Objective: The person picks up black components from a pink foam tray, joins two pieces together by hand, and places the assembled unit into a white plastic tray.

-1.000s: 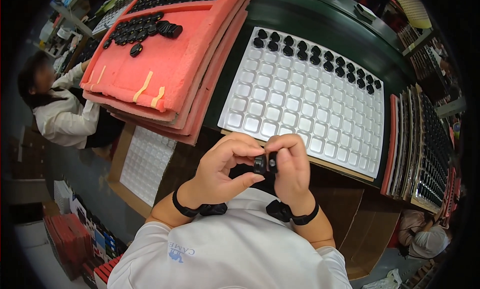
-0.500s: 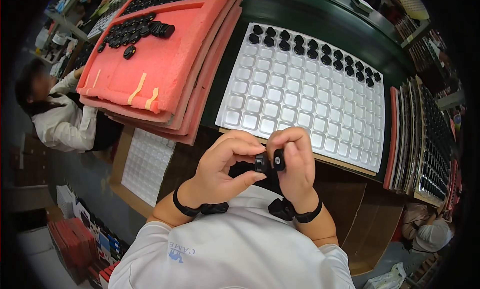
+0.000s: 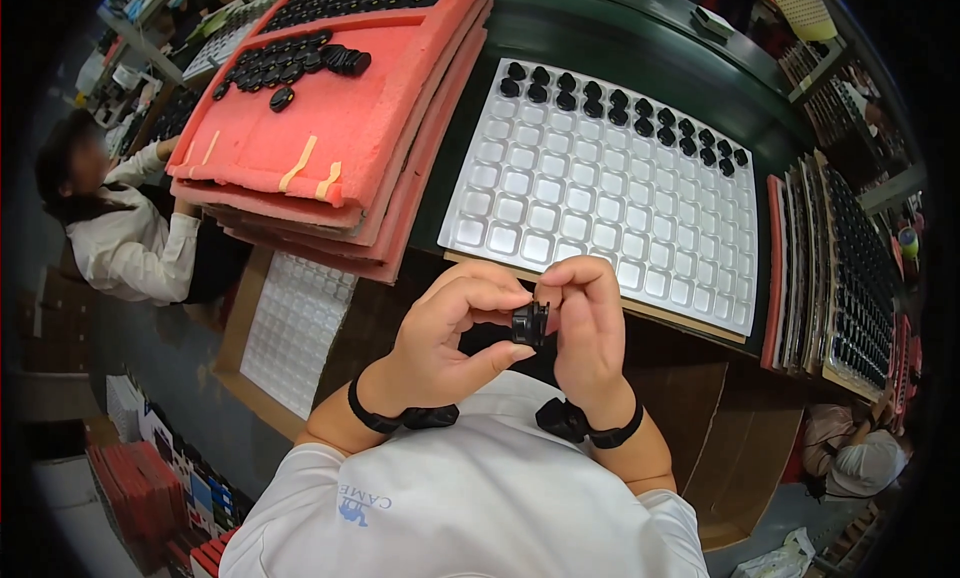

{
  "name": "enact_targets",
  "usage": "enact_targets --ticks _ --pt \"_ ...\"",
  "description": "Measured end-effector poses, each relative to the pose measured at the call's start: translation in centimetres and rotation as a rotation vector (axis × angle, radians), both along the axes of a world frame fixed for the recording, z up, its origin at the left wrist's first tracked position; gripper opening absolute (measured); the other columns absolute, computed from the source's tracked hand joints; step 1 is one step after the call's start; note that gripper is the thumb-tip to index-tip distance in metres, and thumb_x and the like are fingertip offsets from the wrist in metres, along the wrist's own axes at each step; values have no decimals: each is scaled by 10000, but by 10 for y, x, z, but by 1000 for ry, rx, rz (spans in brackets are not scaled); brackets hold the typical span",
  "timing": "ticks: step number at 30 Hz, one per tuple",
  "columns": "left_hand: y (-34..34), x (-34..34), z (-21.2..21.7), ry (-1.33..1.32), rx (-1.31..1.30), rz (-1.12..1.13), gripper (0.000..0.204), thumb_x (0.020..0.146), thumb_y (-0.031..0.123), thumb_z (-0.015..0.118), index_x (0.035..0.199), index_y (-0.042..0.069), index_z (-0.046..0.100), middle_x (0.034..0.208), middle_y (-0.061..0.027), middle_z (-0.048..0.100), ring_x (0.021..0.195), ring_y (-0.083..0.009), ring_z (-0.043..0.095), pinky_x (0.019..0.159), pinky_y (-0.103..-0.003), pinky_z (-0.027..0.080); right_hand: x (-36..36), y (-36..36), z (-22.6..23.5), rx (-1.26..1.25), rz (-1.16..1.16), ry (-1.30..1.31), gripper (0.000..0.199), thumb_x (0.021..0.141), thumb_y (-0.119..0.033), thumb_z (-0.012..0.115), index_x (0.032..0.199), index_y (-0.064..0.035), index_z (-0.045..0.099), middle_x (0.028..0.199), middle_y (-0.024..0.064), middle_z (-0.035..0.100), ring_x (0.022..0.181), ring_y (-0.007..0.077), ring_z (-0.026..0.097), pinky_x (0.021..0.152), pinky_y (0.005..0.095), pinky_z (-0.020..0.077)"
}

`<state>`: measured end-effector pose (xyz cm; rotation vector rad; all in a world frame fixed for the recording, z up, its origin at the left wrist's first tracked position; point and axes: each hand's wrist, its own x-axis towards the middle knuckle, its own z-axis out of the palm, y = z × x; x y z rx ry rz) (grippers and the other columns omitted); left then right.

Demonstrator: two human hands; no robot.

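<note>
In front of my chest, my left hand (image 3: pixel 435 343) pinches a small black round part (image 3: pixel 524 325) between thumb and fingers. My right hand (image 3: pixel 590 333) is closed at its other side, fingertips on a thin black cap (image 3: pixel 543 318) that sits against the part. How firmly the two pieces join cannot be made out. Just beyond my hands lies a white plastic tray (image 3: pixel 545 218) of square pockets. Two rows of black parts (image 3: pixel 592 108) fill the pockets along its far edge. Both my wrists wear black bands with small black modules.
Stacked pink foam trays (image 3: pixel 260 153) stand to the left, with loose black round pieces (image 3: pixel 282 99) on top. Upright packed trays (image 3: pixel 850 278) line the right. A cardboard box with white trays (image 3: pixel 295 318) is lower left. Another person (image 3: pixel 130 233) sits at far left.
My right hand has turned the black cap from facing me to edge-on and brought it against the part in my left hand. The view has shifted slightly.
</note>
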<state>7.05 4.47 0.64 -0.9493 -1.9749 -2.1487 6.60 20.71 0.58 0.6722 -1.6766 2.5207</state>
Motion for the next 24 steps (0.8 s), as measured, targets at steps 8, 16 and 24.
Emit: enact_targets --ticks 8,16,24 --pt "-7 12 -2 14 57 8 405 778 4 702 1127 -28 499 1095 -154 464 1006 -201 534 846 -291 497 7 -1 2 2 99 17 345 972 -329 437 1086 -4 455 787 11 461 702 75 410 642 207 357" --pt "-10 17 2 73 38 73 399 784 13 702 1126 -26 501 1090 -149 465 990 -198 540 835 -288 499 12 8 5 267 12 126 237 889 -159 596 1055 -8 521 815 19 480 739 94 448 671 221 387" --pt "-15 18 -3 28 72 72 410 788 45 712 1143 -46 529 1111 -134 480 984 -187 564 834 -286 529 9 4 11 411 -81 332 274 755 -25 687 1008 -13 583 902 78 542 772 163 505 686 259 432"
